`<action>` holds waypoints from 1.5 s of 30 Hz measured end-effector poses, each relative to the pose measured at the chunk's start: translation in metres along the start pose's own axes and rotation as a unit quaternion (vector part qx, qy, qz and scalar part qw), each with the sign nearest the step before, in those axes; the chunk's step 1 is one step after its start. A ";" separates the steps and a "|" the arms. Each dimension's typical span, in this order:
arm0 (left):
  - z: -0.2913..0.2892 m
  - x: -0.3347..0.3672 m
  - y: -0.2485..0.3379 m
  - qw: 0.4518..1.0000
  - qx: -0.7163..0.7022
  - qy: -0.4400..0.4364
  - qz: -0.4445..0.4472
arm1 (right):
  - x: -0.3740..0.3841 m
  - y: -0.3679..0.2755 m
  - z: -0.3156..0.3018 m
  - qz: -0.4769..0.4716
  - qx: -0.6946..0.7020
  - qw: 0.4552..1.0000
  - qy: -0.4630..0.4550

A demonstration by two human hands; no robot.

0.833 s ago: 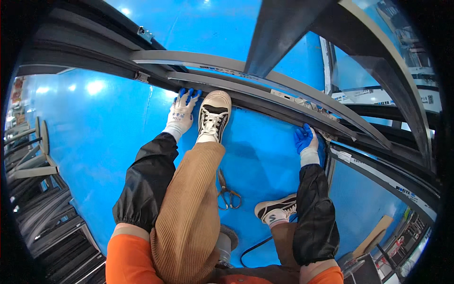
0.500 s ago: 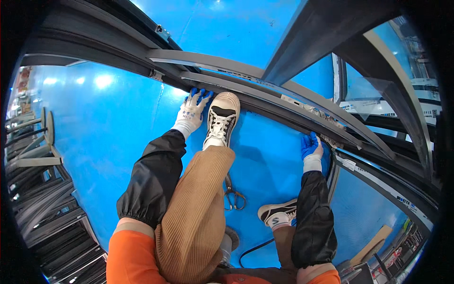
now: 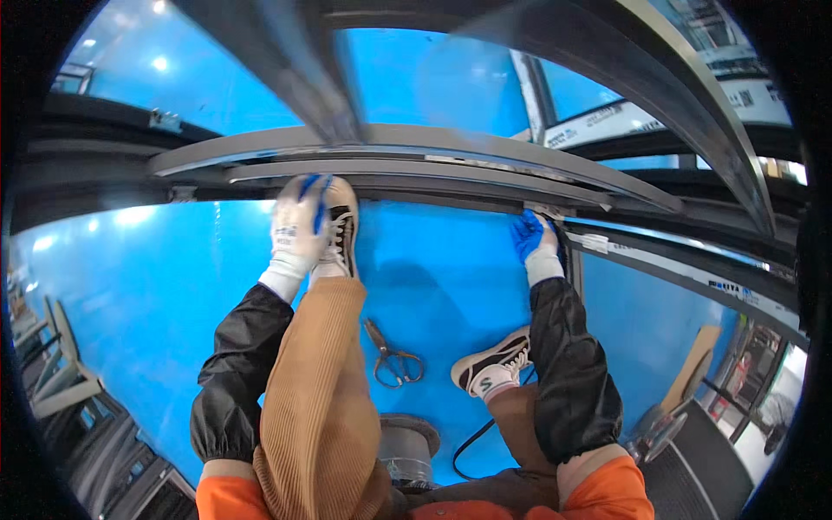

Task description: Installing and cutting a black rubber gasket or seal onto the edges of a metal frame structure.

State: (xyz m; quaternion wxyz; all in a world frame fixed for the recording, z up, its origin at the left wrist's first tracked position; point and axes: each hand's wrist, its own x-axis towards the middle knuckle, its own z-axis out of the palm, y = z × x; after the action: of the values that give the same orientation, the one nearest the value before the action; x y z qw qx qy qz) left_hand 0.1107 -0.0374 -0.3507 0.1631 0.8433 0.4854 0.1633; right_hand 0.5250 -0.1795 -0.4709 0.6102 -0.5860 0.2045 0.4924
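Note:
My left hand (image 3: 297, 227), in a white glove with blue fingertips, reaches up to the near edge of a dark grey metal frame (image 3: 416, 192). It is smeared by motion, its fingers stretched out beside and partly over the toe of my black-and-white shoe (image 3: 345, 221), which rests against the frame. Farther right, my right hand (image 3: 537, 241), gloved likewise, is at the frame's near edge with its fingers bent in. Whatever it may pinch is hidden. A black strip (image 3: 564, 251) runs down right beside it.
Scissors (image 3: 394, 362) lie on the blue floor between my feet, near a grey, round-topped stool (image 3: 407, 438). A slanting dark bar (image 3: 295, 78) rises from the frame. Stacked profiles (image 3: 95, 442) stand at lower left; a label-taped profile (image 3: 693, 282) extends right.
The view has turned, so the frame now lies more level. My left hand has shifted right, over the shoe's toe. My right hand stays at the same part of the frame.

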 end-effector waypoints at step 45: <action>0.168 0.081 0.181 0.931 0.100 -0.198 0.290 | -0.260 0.253 -0.101 -0.334 -0.817 0.418 -0.214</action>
State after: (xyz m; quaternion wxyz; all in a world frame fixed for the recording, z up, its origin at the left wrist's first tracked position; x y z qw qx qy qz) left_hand 0.3610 -0.0725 -0.4129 0.1165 0.9745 0.1912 -0.0161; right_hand 0.2333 -0.4095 -0.4090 -0.0156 -0.7065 -0.6434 0.2944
